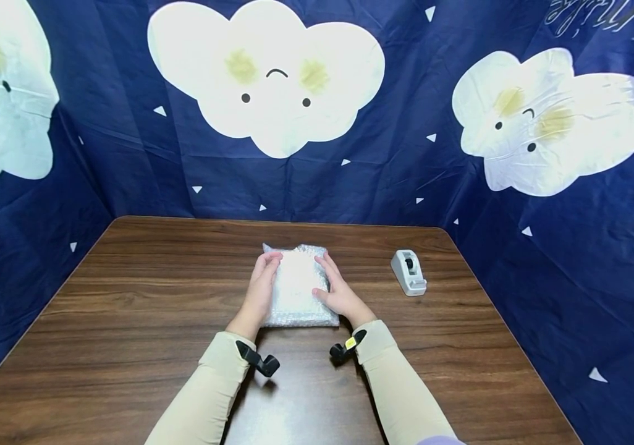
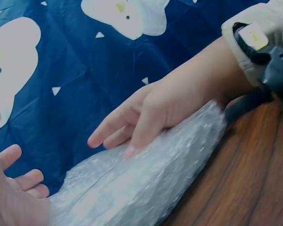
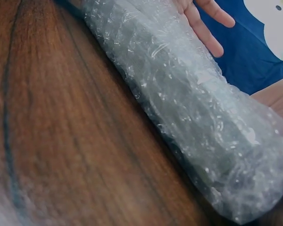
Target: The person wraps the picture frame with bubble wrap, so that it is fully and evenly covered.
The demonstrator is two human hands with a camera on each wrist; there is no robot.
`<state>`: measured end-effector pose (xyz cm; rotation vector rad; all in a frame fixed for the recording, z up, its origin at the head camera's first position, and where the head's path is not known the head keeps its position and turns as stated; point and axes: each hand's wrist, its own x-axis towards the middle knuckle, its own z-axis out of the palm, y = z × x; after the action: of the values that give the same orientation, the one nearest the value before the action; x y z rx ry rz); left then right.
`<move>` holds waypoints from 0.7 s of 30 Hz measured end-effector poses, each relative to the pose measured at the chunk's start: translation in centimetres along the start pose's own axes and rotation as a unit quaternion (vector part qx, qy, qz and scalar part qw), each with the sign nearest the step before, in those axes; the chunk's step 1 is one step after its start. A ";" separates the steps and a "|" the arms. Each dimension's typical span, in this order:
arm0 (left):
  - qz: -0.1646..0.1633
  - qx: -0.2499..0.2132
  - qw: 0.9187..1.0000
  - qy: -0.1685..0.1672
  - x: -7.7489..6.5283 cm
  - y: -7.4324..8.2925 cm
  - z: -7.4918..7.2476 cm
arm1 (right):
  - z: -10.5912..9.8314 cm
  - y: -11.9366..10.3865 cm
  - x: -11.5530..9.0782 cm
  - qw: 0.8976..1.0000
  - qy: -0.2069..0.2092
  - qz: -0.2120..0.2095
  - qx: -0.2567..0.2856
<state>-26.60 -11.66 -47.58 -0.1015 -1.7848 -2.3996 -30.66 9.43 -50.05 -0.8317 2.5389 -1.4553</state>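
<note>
A flat, roughly rectangular package in bubble wrap (image 1: pixel 296 290) lies on the wooden table, its contents hidden under the glare and wrap. Along its left edge rests my left hand (image 1: pixel 262 284), fingers reaching toward the far corner. My right hand (image 1: pixel 342 295) touches the right edge, thumb over the top face and fingers extended forward. Seen from the left wrist, the right hand's fingers (image 2: pixel 111 125) are nearly straight over the crinkled wrap. In the right wrist view, the left hand's fingers (image 3: pixel 207 28) stick out loosely beyond the package's far side.
A white tape dispenser (image 1: pixel 409 272) stands on the table to the right of the package. The brown wooden table (image 1: pixel 128 321) is bordered at the back and sides by a dark blue cloth (image 1: pixel 317 191) with white clouds. Each wrist wears a black strapped camera (image 1: pixel 258 360).
</note>
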 end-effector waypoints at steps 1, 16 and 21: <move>0.008 0.037 0.999 -0.002 0.1 0.0 -0.4 | 0.0 0.1 0.0 1.000 -0.002 -0.003 -0.001; 0.041 0.439 0.891 -0.112 1.2 -1.9 -3.9 | 0.2 0.1 -0.1 1.000 -0.012 0.010 0.003; 0.025 0.486 0.861 -0.149 2.1 -2.8 -4.7 | 0.2 0.2 -0.2 0.999 -0.016 0.021 -0.025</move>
<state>-29.00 -15.48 -51.31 -0.3953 -2.8395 -1.2220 -30.52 9.41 -50.33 -0.7956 2.5632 -1.3615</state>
